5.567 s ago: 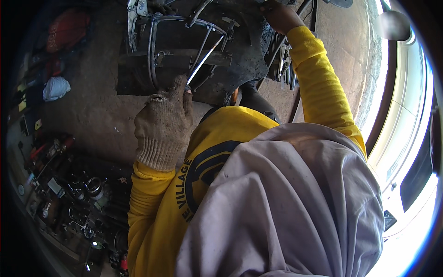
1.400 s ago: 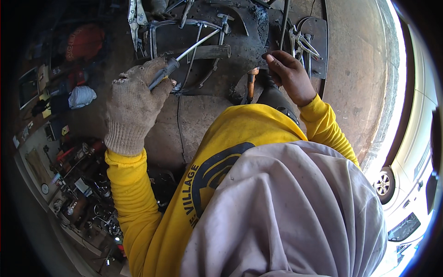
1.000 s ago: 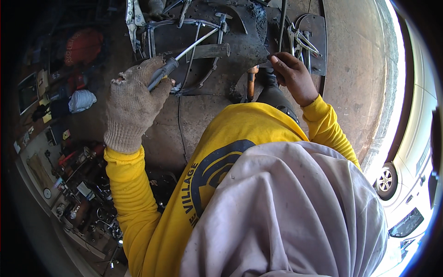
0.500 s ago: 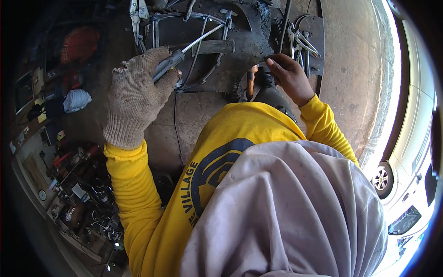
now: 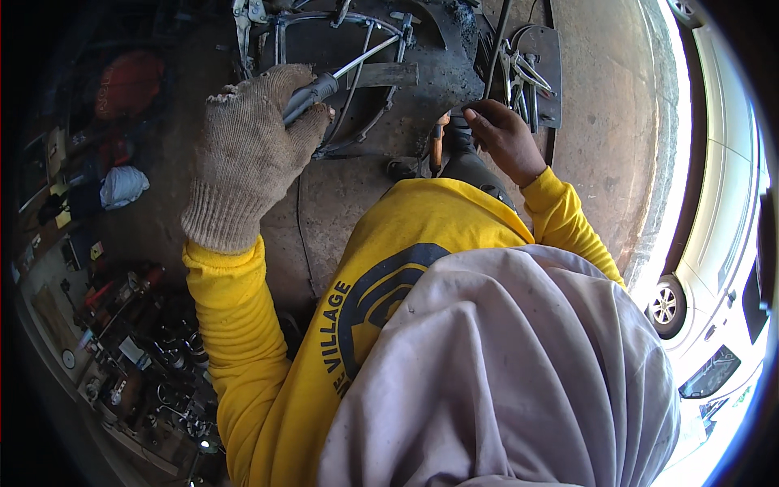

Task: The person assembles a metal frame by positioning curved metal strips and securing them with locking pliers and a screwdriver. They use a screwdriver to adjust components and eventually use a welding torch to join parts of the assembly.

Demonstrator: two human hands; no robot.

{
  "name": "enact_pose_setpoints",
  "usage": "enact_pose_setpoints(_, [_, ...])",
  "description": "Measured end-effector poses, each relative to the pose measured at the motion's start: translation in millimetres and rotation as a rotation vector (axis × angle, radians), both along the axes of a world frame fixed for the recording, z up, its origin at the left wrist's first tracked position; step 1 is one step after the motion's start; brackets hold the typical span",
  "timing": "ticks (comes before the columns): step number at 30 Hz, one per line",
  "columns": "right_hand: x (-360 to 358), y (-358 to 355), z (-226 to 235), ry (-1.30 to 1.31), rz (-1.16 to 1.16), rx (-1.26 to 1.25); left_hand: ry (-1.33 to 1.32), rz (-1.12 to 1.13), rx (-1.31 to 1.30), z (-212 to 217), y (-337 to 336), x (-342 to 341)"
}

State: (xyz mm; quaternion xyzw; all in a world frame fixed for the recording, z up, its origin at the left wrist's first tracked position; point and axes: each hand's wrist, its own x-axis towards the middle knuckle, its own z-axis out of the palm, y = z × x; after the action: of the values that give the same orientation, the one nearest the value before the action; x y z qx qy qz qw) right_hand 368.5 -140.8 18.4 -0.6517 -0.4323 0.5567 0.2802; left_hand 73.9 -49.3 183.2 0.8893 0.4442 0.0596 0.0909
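Observation:
My left hand [image 5: 251, 146], in a worn knitted glove, is closed around the grey handle of a screwdriver [image 5: 322, 91]. Its bright shaft points up and right, with the tip by a curved bar of a welded metal frame [image 5: 369, 32]. My right hand [image 5: 505, 136] is bare, and its thumb and fingers are drawn together in a pinch. What they hold, if anything, I cannot make out. Just left of those fingers an orange-handled tool [image 5: 437, 148] hangs beside my dark boot; whether the hand touches it is unclear.
Locking pliers [image 5: 527, 75] lie on a dark metal plate [image 5: 549, 49] at the right. More locking pliers [image 5: 243, 32] grip the frame's left side. A cable [image 5: 302, 219] crosses the floor. Cluttered tools [image 5: 162, 357] stand at the lower left; a pale car [image 5: 714, 235] is at the right.
The frame and surroundings have shifted slightly in view. My left hand has moved a little up and right with the screwdriver; its tip sits near the same frame bar. The right hand keeps its pinch.

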Motion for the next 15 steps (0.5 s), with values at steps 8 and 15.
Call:
enact_pose_setpoints(8, [-5, -23, -7, -0.050, -0.005, -0.002, -0.142, -0.071, 0.014, -10, 3, -5])
enact_pose_setpoints(15, [-11, -39, -3, -0.156, 0.039, -0.019, -0.052, 0.067, -0.063, -2, -2, 4])
